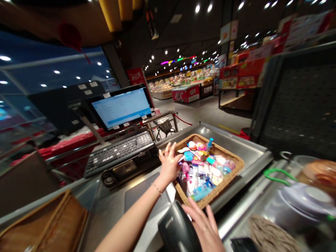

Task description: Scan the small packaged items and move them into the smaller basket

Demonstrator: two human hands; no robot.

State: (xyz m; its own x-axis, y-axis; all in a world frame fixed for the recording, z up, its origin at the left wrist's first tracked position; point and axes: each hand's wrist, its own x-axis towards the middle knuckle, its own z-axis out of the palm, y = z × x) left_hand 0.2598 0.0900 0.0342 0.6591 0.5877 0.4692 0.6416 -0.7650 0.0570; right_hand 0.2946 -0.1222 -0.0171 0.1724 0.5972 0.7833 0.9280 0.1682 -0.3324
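– Where's the tan, rectangular woven basket (pixel 226 179)?
– Near the right edge of the silver metal counter (pixel 253 154); a lopsided push could tip it.
– Grip?
– Left hand (pixel 170 163) spread at its left corner; right hand (pixel 204 225), by the black plastic scanner (pixel 178 227): can't tell.

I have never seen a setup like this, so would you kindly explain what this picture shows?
There is no machine arm here: these are a person's bare hands, seen from a camera worn on the head. The left hand is at the left side of a wicker basket of small colourful items, which rests on a metal counter. The right hand is near the basket's closest edge, beside a black scanner-like device; whether it holds that is unclear. A keyboard and lit screen stand to the left.
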